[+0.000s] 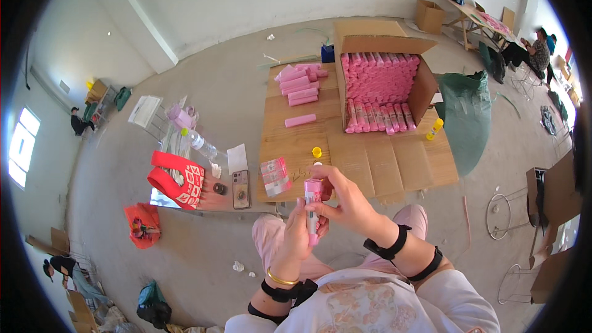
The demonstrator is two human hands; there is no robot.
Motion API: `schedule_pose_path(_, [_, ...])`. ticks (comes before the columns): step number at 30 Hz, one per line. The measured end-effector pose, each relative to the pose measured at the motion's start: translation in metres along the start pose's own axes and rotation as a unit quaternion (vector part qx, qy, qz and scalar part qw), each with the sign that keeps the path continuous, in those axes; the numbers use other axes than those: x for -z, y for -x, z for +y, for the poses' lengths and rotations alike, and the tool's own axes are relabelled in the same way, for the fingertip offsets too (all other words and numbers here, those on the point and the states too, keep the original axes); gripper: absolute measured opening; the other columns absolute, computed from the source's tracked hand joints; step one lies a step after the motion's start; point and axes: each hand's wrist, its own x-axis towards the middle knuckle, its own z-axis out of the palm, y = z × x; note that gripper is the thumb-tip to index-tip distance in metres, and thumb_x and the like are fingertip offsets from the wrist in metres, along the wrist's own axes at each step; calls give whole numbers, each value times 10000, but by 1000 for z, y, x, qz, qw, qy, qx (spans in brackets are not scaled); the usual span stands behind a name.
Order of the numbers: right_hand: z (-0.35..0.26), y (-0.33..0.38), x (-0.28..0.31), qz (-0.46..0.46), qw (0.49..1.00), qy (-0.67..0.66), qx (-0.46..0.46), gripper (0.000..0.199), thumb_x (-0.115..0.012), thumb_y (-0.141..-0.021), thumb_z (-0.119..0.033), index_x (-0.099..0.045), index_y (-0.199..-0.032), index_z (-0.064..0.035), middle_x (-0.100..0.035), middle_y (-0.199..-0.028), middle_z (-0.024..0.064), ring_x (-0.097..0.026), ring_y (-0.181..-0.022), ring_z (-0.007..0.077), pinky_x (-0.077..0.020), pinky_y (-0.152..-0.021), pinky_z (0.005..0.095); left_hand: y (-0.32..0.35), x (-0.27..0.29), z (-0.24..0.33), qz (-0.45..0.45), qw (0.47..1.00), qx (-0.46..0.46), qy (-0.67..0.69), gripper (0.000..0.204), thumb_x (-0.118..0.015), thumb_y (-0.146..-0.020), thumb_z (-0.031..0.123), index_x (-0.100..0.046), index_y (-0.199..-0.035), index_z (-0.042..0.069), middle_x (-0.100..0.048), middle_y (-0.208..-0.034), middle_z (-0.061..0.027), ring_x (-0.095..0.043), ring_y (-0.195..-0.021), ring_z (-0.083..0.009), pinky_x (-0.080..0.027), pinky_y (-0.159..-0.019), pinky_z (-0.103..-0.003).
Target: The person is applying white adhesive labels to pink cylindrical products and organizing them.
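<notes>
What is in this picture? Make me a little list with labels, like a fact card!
Place: big room with a concrete floor
Left hand: grips the lower end of a pink tube
Right hand: pinches the top of the same tube
Table: low, covered in flat cardboard
Big box: open, packed with pink tubes
Loose pile: more pink tubes on the table
Small things: yellow cap, yellow glue bottle, phone
Others: people working far off at the room's edges

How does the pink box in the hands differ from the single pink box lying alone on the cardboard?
The held pink box stands upright, gripped by the left hand and right hand; the lone pink box lies flat, untouched, farther away on the cardboard table top. Both are slim, pink and oblong.
</notes>
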Motion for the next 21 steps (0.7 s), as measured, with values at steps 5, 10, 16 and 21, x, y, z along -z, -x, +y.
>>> schedule_pose_path(5, [-25, 11, 15, 5, 985, 155, 76, 321, -673, -816, -89, -501, -1079, -20, -579, -827, 103, -568, -638, 187, -475, -600, 285, 11, -27, 8, -9, 996, 22, -83, 466, -267, -993, 457, -490, -975, 47, -484, -718, -52, -438, -535, -102, -349, -472, -220])
schedule_pose_path(10, [-45, 17, 19, 20, 987, 144, 71, 285, -650, -831, -79, -497, -1062, -10, -578, -767, 99, -571, -600, 186, -469, -559, 285, 23, -38, 10, -66, 993, 9, -99, 465, -252, -999, 445, -483, -981, 42, -482, -728, -53, -424, -529, -98, -338, -467, -216])
schedule_pose_path(16, [-59, 21, 27, 8, 999, 33, -1, 295, -591, -870, -80, -465, -1125, -4, -585, -757, 88, -575, -621, 149, -472, -546, 279, 33, -49, 12, -86, 992, 14, -96, 483, -257, -998, 444, -486, -1080, 27, -475, -738, -44, -422, -540, -95, -337, -478, -215])
schedule_pose_path(21, [-66, 27, 27, 16, 987, 130, 93, 308, -575, -903, -157, -467, -1165, -36, -590, -743, 86, -574, -593, 156, -465, -528, 302, 39, -57, 12, -84, 991, 8, -99, 483, -256, -1000, 437, -484, -1122, 29, -474, -734, -39, -417, -537, -90, -337, -480, -215])
